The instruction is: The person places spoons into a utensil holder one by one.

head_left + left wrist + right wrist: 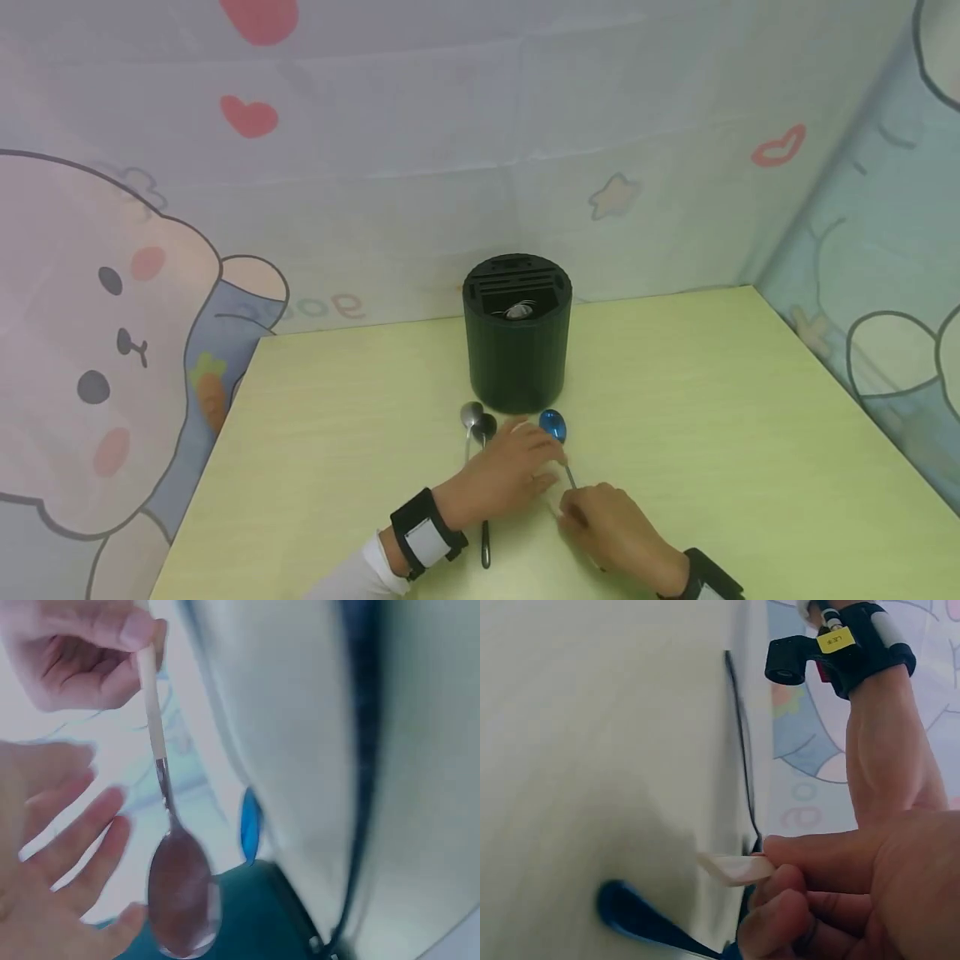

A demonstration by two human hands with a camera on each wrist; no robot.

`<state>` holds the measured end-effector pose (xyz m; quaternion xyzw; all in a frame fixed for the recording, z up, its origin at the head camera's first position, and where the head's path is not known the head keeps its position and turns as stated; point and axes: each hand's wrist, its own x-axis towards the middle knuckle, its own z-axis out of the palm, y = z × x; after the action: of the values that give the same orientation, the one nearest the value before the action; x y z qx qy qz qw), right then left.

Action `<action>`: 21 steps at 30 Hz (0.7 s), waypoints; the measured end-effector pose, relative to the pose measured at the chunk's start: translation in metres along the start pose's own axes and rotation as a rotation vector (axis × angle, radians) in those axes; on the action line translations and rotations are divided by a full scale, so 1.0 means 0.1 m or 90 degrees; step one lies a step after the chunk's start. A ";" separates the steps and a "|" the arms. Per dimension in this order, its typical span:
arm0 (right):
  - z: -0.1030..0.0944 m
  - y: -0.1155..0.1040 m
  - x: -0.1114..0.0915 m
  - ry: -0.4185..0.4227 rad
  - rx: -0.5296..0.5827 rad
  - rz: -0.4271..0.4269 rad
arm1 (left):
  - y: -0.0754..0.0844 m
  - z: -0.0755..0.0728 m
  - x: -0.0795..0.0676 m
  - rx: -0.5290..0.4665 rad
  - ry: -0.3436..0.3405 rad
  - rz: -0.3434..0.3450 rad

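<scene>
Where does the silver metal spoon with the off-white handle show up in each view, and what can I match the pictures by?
Head: below and right of centre, a thin stretch of the spoon.
Left wrist: left of centre, handle at the top, bowl near the bottom.
Right wrist: below centre, only the off-white handle end.
Shared landmark: the bare right hand gripping it.

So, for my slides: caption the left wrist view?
Right hand gripping a pale-handled spoon beside the open left hand.
</scene>
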<state>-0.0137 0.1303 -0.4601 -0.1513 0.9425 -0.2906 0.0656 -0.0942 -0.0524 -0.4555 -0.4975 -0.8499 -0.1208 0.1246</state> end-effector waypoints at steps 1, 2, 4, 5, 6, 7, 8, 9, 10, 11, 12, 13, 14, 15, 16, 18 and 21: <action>-0.02 -0.01 0.01 0.008 0.012 -0.008 | -0.02 -0.05 0.01 -0.041 0.043 -0.021; -0.05 -0.01 0.02 0.019 0.021 -0.017 | -0.03 -0.11 0.01 -0.076 0.089 -0.038; -0.09 -0.03 0.04 0.047 0.045 -0.039 | -0.05 -0.21 0.01 -0.156 0.179 -0.083; -0.11 -0.04 0.05 0.061 0.057 -0.051 | -0.06 -0.26 0.01 -0.199 0.224 -0.106; -0.13 -0.05 0.05 0.078 0.068 -0.066 | -0.06 -0.31 0.00 -0.246 0.262 -0.135; -0.14 -0.05 0.06 0.096 0.079 -0.081 | -0.06 -0.35 0.00 -0.293 0.296 -0.165; -0.15 -0.06 0.06 0.114 0.088 -0.094 | -0.06 -0.38 -0.01 -0.343 0.319 -0.197; -0.16 -0.07 0.06 0.131 0.099 -0.108 | -0.06 -0.40 -0.02 -0.397 0.332 -0.231; -0.17 -0.08 0.07 0.146 0.109 -0.120 | -0.05 -0.42 -0.03 -0.455 0.335 -0.264; -0.17 -0.08 0.07 0.159 0.121 -0.129 | -0.03 -0.43 -0.04 -0.512 0.325 -0.298; -0.17 -0.09 0.07 0.171 0.132 -0.135 | -0.02 -0.43 -0.05 -0.566 0.306 -0.330; -0.17 -0.09 0.08 0.181 0.140 -0.138 | -0.01 -0.43 -0.06 -0.606 0.281 -0.357; -0.17 -0.10 0.08 0.191 0.147 -0.139 | 0.01 -0.43 -0.07 -0.639 0.249 -0.379; -0.16 -0.11 0.09 0.199 0.152 -0.140 | 0.03 -0.42 -0.08 -0.665 0.217 -0.396; -0.16 -0.11 0.10 0.207 0.156 -0.140 | 0.06 -0.42 -0.09 -0.680 0.189 -0.406; -0.16 -0.13 0.11 0.219 0.163 -0.142 | 0.10 -0.40 -0.09 -0.696 0.156 -0.409; -0.14 -0.16 0.12 0.222 0.184 -0.150 | 0.15 -0.37 -0.09 -0.719 0.154 -0.406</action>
<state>-0.0240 0.1217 -0.4398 -0.1970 0.8641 -0.4495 -0.1115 -0.0731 -0.0650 -0.4224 -0.1929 -0.7418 -0.6340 -0.1027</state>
